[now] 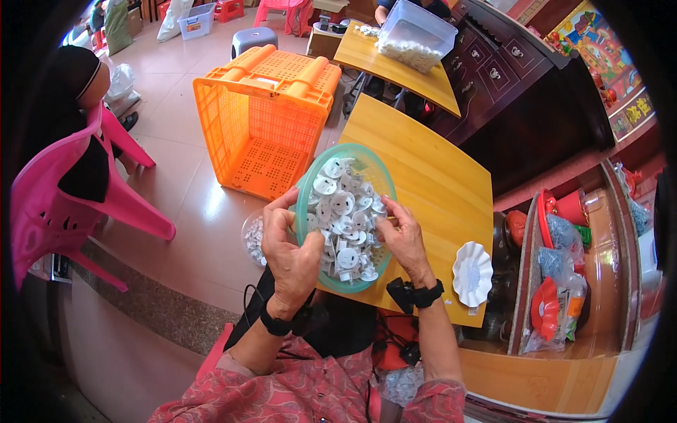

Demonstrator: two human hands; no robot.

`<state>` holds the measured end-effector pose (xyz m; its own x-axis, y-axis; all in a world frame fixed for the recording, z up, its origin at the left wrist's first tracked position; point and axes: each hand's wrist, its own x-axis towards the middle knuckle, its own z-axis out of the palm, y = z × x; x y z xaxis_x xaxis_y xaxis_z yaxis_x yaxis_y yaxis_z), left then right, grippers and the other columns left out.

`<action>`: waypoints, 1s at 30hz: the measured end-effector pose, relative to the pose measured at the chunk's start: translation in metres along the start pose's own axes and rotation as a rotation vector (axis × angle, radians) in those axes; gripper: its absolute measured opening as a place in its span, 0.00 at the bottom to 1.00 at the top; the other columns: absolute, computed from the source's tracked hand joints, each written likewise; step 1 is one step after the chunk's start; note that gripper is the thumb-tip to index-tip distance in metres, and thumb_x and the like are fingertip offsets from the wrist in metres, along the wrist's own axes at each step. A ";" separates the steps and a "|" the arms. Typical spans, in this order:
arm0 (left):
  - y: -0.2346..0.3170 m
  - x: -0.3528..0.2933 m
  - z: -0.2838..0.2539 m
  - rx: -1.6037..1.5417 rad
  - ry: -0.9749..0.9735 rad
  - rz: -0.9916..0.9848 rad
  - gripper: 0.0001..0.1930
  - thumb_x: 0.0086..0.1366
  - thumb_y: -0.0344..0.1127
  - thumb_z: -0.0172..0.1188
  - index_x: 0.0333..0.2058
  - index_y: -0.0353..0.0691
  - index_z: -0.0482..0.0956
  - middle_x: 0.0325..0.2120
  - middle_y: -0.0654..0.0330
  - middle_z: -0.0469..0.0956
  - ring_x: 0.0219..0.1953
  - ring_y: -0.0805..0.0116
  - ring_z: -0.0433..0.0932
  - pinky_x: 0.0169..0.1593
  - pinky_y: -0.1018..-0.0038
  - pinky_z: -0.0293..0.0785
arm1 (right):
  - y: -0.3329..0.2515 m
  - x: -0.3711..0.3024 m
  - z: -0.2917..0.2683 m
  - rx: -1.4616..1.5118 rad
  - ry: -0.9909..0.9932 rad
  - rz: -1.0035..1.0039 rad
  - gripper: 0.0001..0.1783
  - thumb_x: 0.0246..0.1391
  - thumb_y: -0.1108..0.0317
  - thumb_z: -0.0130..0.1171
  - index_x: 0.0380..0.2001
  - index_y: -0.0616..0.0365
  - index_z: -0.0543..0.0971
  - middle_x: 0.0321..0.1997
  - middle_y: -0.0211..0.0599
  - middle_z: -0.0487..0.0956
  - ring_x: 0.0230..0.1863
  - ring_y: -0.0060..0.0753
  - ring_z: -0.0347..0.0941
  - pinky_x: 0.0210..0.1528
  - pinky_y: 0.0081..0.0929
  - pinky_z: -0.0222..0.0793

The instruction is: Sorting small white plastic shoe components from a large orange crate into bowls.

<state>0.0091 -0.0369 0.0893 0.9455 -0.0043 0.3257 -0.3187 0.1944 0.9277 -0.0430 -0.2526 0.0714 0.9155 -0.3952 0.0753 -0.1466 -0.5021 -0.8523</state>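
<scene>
A pale green plastic basin (303,209) is tilted toward me over the near left edge of the yellow wooden table (441,201). Many round white plastic parts (343,204) with small slots and prongs fill it. My left hand (290,259) grips the basin's left rim, thumb over the edge. On the opposite side, my right hand (403,238) closes round the right rim, its fingers partly hidden by the basin. A white scalloped dish (472,275) with small clear pieces lies on the table to the right of my right hand.
An orange crate (264,120) lies on its side beyond the basin. A clear bowl of small white pieces (254,238) is low at left. A pink chair (106,187) holds a seated person. Another table bears a clear tub (417,32); shelves (599,268) stand at right.
</scene>
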 end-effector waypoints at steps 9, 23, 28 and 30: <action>-0.004 -0.001 -0.003 -0.004 -0.003 -0.003 0.08 0.49 0.16 0.53 0.28 0.33 0.69 0.55 0.47 0.70 0.59 0.60 0.68 0.64 0.65 0.60 | -0.008 -0.001 -0.003 0.318 -0.025 0.193 0.25 0.51 0.73 0.68 0.54 0.63 0.75 0.36 0.33 0.78 0.30 0.19 0.74 0.34 0.21 0.74; -0.005 -0.002 -0.006 0.000 -0.005 -0.001 0.08 0.50 0.16 0.54 0.28 0.34 0.69 0.55 0.48 0.70 0.59 0.61 0.68 0.63 0.66 0.61 | 0.004 -0.013 -0.016 0.432 -0.019 0.165 0.16 0.52 0.77 0.59 0.46 0.63 0.75 0.41 0.33 0.78 0.36 0.19 0.75 0.37 0.20 0.73; -0.005 -0.003 -0.005 0.007 -0.012 0.007 0.08 0.50 0.16 0.53 0.28 0.34 0.69 0.55 0.48 0.70 0.59 0.61 0.68 0.63 0.66 0.61 | 0.000 -0.014 -0.009 0.389 0.018 0.202 0.16 0.53 0.74 0.63 0.44 0.66 0.75 0.35 0.32 0.79 0.32 0.19 0.75 0.36 0.19 0.74; -0.002 -0.005 -0.005 0.031 -0.018 0.013 0.08 0.50 0.16 0.53 0.28 0.34 0.69 0.55 0.47 0.69 0.59 0.61 0.68 0.63 0.66 0.61 | -0.002 -0.015 -0.007 0.330 0.035 0.213 0.16 0.54 0.73 0.65 0.44 0.67 0.75 0.33 0.31 0.79 0.32 0.19 0.75 0.36 0.18 0.74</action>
<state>0.0059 -0.0322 0.0850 0.9399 -0.0200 0.3410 -0.3333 0.1645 0.9284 -0.0588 -0.2513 0.0754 0.8633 -0.4928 -0.1088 -0.1986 -0.1336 -0.9709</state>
